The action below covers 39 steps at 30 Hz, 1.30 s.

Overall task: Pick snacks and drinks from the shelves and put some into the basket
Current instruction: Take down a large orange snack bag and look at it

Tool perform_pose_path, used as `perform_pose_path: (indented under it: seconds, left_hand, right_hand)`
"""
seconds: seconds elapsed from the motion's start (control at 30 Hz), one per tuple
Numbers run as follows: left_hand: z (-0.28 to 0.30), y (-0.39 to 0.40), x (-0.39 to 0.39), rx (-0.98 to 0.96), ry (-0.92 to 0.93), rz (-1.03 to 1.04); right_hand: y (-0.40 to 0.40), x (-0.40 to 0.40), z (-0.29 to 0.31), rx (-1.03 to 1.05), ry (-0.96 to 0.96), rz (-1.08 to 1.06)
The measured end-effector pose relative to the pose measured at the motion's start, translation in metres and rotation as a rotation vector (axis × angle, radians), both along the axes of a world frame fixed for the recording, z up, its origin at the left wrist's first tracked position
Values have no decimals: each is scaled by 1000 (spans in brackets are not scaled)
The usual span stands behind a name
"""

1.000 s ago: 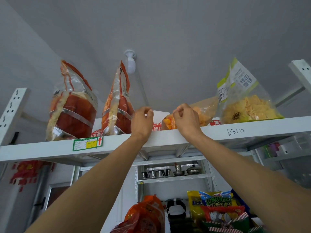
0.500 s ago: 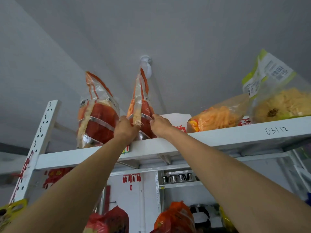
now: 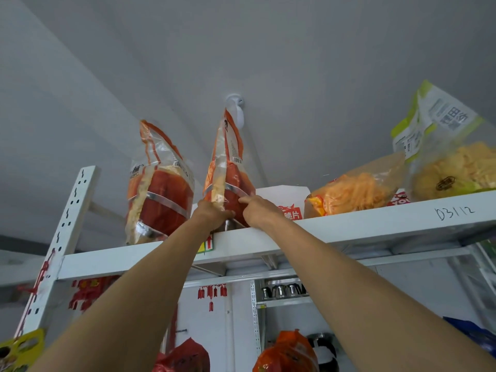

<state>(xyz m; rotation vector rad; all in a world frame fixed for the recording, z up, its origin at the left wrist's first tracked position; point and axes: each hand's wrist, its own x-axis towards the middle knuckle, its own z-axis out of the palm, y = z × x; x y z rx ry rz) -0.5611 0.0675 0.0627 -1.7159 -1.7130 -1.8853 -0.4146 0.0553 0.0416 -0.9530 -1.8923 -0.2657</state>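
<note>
Snack bag (image 3: pixel 228 181) upright on top shelf (image 3: pixel 349 226), both hands (image 3: pixel 214 213) clamped round btm.

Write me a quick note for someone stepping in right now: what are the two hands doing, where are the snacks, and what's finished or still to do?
Left hand: gripping the lower left side of the middle orange snack bag on the top shelf.
Right hand: pressed on the same bag's lower right side, fingers against it.
The bag stands upright on the shelf, not lifted yet. A second orange bag stands to its left; a yellow chip bag and a green-labelled bag lie to the right.
Done: bag grasped.
Left: bring it down and into the basket, which is not in view.
</note>
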Motion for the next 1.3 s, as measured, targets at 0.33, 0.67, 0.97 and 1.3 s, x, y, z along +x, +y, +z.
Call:
perform_pose_path:
  seconds: [0.33,0.67,0.97,1.3]
  left_hand:
    - [-9,-84,10,81,-180,-242]
    - [-49,-151,4,241,-432,-530]
    - [-99,-197,-9,283,-328,-768]
    - [-159,-223,-12,4,-169,-780]
  right_hand:
    - [-10,3,-14,162,353,455]
    - [-57,17,-18,297,490,611]
    - [-79,59,-25,-126,675,675]
    - [-83,90,-107,-393,603,962]
